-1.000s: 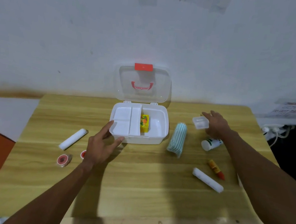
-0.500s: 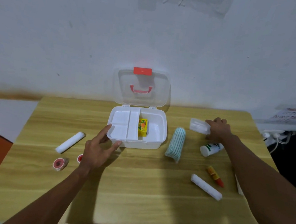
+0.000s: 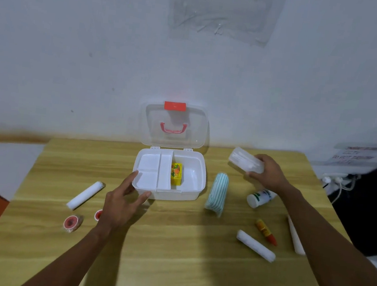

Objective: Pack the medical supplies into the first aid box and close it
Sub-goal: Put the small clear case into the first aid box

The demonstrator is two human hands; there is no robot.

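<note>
The white first aid box (image 3: 191, 195) stands open at the table's back middle, its clear lid (image 3: 175, 125) upright with a red latch. A small yellow carton (image 3: 176, 173) lies inside beside the white divider tray. My left hand (image 3: 123, 202) rests open against the box's front left corner. My right hand (image 3: 268, 173) holds a small clear plastic case (image 3: 244, 162) lifted above the table, right of the box. On the table lie a striped cloth roll (image 3: 218, 193), a white bottle (image 3: 260, 197), a yellow-red tube (image 3: 265, 231), two white bandage rolls (image 3: 256, 245) (image 3: 85, 195), and tape rolls (image 3: 71, 223).
The wooden table (image 3: 171, 268) ends close below my arms. A white cone-shaped item (image 3: 294, 237) lies near the right edge. A power strip with cables (image 3: 336, 180) sits off the table to the right. The wall is just behind the box.
My right hand has closed on the clear plastic case and lifted it off the table. My left hand has stayed at the box's front left corner.
</note>
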